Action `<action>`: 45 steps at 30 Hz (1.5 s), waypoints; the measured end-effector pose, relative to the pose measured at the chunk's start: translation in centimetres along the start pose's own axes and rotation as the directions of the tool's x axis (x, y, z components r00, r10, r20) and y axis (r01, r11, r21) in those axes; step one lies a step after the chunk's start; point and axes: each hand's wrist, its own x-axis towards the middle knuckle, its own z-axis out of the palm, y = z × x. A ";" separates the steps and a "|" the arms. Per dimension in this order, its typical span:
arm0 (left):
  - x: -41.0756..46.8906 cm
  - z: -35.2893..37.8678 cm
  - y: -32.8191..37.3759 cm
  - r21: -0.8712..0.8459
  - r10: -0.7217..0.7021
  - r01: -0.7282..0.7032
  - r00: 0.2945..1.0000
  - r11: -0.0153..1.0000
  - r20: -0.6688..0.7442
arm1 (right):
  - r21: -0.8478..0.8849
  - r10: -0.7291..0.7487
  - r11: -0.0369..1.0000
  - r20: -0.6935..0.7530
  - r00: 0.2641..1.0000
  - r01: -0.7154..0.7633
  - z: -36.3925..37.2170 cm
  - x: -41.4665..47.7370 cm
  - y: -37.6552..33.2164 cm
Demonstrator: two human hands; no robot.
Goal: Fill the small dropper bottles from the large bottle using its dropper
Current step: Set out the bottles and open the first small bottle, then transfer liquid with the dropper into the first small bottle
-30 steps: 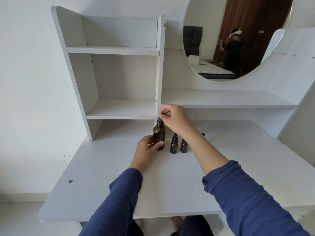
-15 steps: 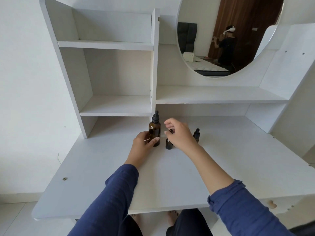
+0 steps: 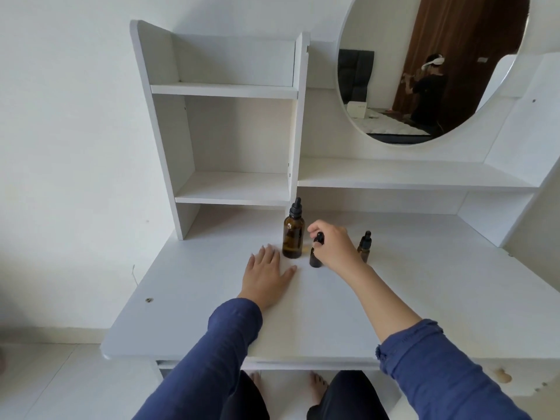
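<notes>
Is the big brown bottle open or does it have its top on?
Top on. The large bottle stands upright with its black dropper cap seated on the neck; neither hand touches it.

Large bottle (image 3: 293, 237) showing glossy amber glass, black matt dropper cap (image 3: 295, 207), worktop (image 3: 424, 298) appearing smooth matt white laminate

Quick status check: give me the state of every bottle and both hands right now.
Large bottle: upright on the desk, dropper cap on, not held.
Near small bottle: upright, right hand at its cap.
Far small bottle: upright, capped, untouched.
Left hand: flat on the desk, open, holding nothing.
Right hand: fingers closed around the near small bottle's cap.
</notes>
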 end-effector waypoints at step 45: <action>-4.9 -0.4 1.2 -0.773 -0.001 -0.117 0.989 0.624 -0.150 | 0.461 -0.029 0.877 -0.223 0.974 0.132 2.4 -6.0 -1.0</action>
